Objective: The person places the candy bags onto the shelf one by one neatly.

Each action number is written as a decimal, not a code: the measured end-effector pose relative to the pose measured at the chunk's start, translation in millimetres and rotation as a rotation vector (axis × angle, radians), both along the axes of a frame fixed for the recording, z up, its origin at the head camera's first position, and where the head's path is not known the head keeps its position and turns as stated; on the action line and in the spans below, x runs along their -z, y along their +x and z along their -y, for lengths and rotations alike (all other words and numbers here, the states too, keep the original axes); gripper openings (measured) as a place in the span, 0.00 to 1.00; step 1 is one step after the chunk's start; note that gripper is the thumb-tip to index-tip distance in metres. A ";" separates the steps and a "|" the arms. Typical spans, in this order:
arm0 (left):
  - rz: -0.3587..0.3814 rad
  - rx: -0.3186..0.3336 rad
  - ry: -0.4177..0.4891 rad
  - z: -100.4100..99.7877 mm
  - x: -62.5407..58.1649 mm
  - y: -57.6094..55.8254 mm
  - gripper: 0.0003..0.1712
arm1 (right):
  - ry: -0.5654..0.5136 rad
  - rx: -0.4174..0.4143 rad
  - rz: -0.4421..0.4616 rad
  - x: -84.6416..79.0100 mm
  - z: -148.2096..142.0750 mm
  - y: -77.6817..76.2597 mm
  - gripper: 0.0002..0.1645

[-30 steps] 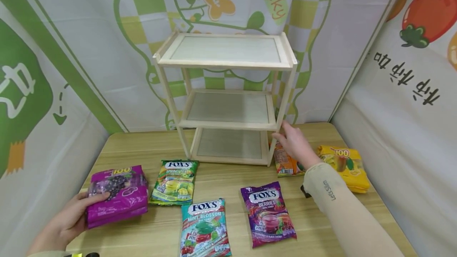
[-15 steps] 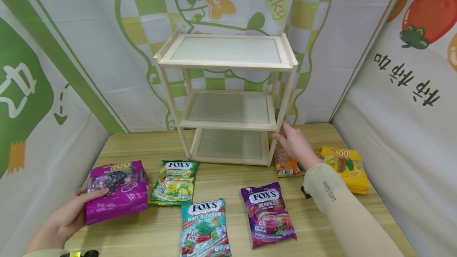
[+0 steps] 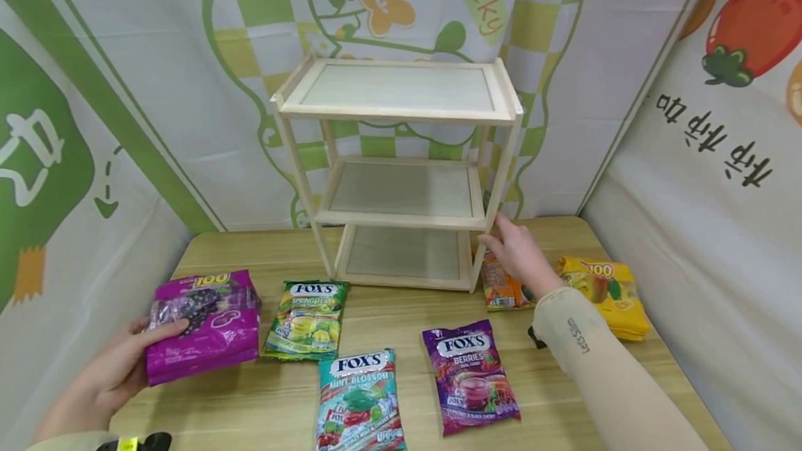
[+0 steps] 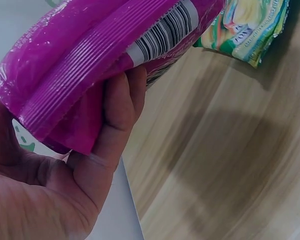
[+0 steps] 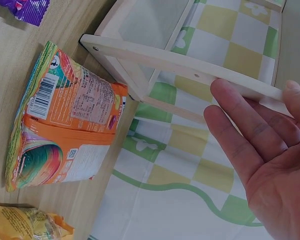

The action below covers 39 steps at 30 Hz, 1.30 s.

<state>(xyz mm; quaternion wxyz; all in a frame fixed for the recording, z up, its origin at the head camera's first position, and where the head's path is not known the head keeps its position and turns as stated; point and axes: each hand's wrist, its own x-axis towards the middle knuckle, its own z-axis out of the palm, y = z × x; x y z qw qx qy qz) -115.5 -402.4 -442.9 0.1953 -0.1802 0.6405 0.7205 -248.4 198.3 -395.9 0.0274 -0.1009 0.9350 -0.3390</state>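
My left hand (image 3: 115,367) grips the left end of a purple candy bag (image 3: 207,326) with a grape picture, thumb on top and fingers underneath. In the left wrist view the bag's barcode side (image 4: 162,32) shows, and the bag is held over the table, its shadow below. My right hand (image 3: 520,252) is at the right front post (image 3: 497,179) of a three-tier wooden shelf (image 3: 401,221). Seen from the right wrist, the post lies between thumb and fingertips (image 5: 222,92). Behind that hand lies an orange candy bag (image 3: 501,287), partly hidden.
A green FOX'S bag (image 3: 307,319), a teal FOX'S bag (image 3: 360,402) and a purple FOX'S bag (image 3: 471,374) lie on the wooden table (image 3: 276,413). At the right is a yellow candy bag (image 3: 608,298), overlapped by my sleeve. Printed curtains close in the back and sides.
My left hand has lifted the purple candy bag slightly and moved it away from me. My right hand has stayed at the shelf post.
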 end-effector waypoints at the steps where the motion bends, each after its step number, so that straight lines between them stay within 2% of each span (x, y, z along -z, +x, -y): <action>1: -0.005 -0.001 0.006 -0.2 -1.1 -0.1 0.42 | -0.001 0.001 0.001 -0.1 0.1 0.2 0.24; 13: -0.040 -0.024 0.030 -3.8 -12.0 0.7 0.41 | 0.002 0.004 0.004 0.2 0.0 0.7 0.24; 17: -0.040 -0.025 0.021 -6.4 -18.4 -0.1 0.52 | -0.002 0.007 0.001 0.9 0.0 0.4 0.24; 21: -0.026 -0.025 0.013 -8.6 -25.1 -0.4 0.59 | -0.005 0.009 0.002 1.8 -0.2 0.2 0.23; 39: -0.094 -0.031 0.058 -12.9 -37.5 -1.5 0.57 | 0.000 0.014 0.014 1.4 0.6 0.1 0.25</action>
